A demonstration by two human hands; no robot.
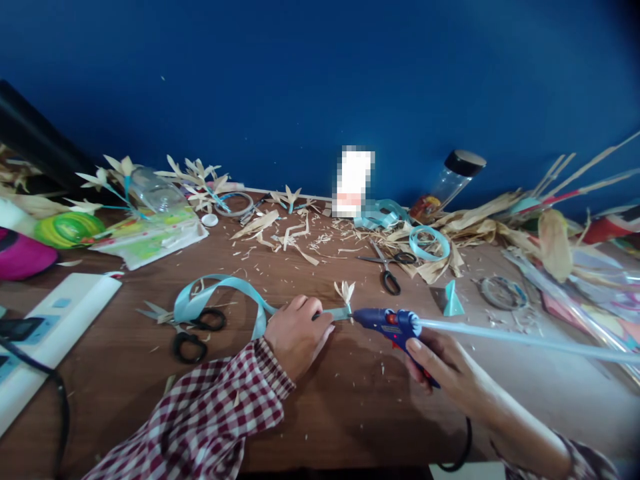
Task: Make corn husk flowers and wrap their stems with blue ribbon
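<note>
My right hand (pixel 440 363) is wrapped round the handle of a blue glue gun (pixel 383 321), with a long clear glue stick (pixel 500 333) sticking out of its back. The gun's nozzle points left and meets the end of a light blue ribbon (pixel 220 285). My left hand (pixel 303 337) pinches this ribbon near that end, and the rest of it loops away to the left. A small pale husk flower (pixel 345 291) stands at the ribbon's end, just above the nozzle. Whether the nozzle touches the flower I cannot tell.
Scissors (pixel 187 333) lie left of my left hand, and another pair (pixel 387 267) lies farther back. A white power strip (pixel 55 340) is at the left. Husk scraps (pixel 300 233), a ribbon roll (pixel 429 243), a tape roll (pixel 504 293) and a tilted jar (pixel 455 177) occupy the back and right.
</note>
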